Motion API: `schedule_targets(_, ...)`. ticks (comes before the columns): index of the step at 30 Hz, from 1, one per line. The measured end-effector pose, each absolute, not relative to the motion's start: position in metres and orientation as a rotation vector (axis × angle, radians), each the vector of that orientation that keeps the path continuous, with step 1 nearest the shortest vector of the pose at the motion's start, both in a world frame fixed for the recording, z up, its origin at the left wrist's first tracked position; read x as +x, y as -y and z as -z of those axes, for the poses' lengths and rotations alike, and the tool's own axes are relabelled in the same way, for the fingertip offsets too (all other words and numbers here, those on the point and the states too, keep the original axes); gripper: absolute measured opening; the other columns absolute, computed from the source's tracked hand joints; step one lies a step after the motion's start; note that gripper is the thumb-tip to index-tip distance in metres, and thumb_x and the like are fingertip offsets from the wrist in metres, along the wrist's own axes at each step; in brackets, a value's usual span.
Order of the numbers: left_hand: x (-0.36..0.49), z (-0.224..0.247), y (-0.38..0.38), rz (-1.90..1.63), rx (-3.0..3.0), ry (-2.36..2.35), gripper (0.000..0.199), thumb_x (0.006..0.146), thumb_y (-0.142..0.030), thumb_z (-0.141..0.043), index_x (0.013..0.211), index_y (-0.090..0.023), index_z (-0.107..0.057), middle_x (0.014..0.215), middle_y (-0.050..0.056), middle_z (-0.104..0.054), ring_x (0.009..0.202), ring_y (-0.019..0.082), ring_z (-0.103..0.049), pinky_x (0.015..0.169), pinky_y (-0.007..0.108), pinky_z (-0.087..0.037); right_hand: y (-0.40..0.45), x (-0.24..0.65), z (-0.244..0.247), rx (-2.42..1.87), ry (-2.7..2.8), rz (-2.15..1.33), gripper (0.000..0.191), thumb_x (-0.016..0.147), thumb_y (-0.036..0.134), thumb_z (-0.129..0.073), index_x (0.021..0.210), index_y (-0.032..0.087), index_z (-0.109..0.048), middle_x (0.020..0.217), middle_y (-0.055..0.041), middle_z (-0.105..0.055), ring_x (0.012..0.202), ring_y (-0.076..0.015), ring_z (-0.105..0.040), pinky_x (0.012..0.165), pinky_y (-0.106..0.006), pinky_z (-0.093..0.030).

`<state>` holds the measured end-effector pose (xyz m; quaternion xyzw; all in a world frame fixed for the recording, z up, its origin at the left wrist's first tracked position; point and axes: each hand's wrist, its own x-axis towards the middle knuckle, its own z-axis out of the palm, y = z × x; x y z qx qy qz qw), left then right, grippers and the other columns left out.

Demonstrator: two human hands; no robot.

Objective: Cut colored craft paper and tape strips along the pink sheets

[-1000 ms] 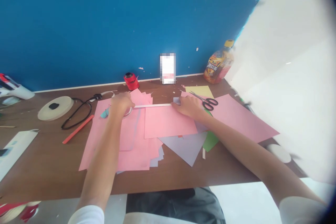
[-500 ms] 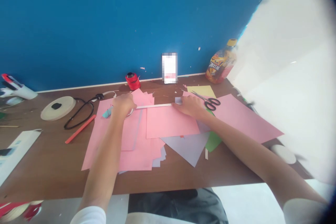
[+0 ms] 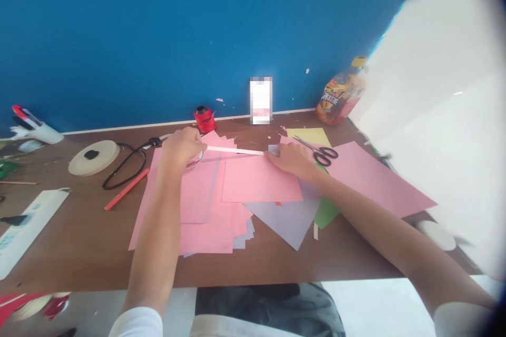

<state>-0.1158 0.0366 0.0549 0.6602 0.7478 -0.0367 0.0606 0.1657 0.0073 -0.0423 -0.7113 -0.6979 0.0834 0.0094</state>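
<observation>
Now the closed left hand (image 3: 179, 148) has lifted the paper strip (image 3: 235, 150); the right hand (image 3: 288, 159) presses flat.

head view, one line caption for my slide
Left hand and right hand hold a white strip over pink paper sheets beside black-handled scissors

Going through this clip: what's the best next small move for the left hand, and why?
Probably lower the left hand so the white strip lies flat on the pink sheet. The strip's left end rises to that hand, while the right hand appears to pin the other end down.
</observation>
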Motion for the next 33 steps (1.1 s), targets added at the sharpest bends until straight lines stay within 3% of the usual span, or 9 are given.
schedule_targets(10, -0.121, -0.057, -0.038, 0.291, 1.920, -2.178, 0.019, 0.071, -0.041, -0.068, 0.081, -0.024, -0.066, 0.080, 0.004, -0.072, 0.082, 0.026, -0.068, 0.065, 0.032, -0.044, -0.008, 0.165, 0.043, -2.241, 2.174, -0.251, 0.064, 0.089, 0.069, -0.039, 0.103, 0.015, -0.070, 0.101, -0.0196, -0.071, 0.097, -0.0351, -0.067, 0.074, -0.038, -0.048)
schedule_targets(22, -0.126, -0.034, -0.054, 0.438, 1.886, -2.139, 0.023, 0.067, -0.034, -0.068, 0.086, -0.022, -0.069, 0.097, 0.006, -0.075, 0.086, 0.024, -0.070, 0.061, 0.029, -0.044, -0.008, 0.165, 0.042, -2.240, 2.164, -0.254, 0.067, 0.088, 0.072, -0.037, 0.102, 0.016, -0.071, 0.101, -0.0177, -0.071, 0.096, -0.0356, -0.067, 0.078, -0.042, -0.050)
schedule_targets(33, -0.121, -0.027, -0.058, 0.527, 1.858, -2.176, 0.029, 0.072, -0.036, -0.066, 0.098, -0.023, -0.069, 0.117, 0.007, -0.072, 0.100, 0.027, -0.068, 0.070, 0.030, -0.048, -0.010, 0.166, 0.044, -2.248, 2.149, -0.257, 0.069, 0.087, 0.073, -0.038, 0.102, 0.015, -0.072, 0.102, -0.0193, -0.071, 0.096, -0.0354, -0.067, 0.078, -0.041, -0.049)
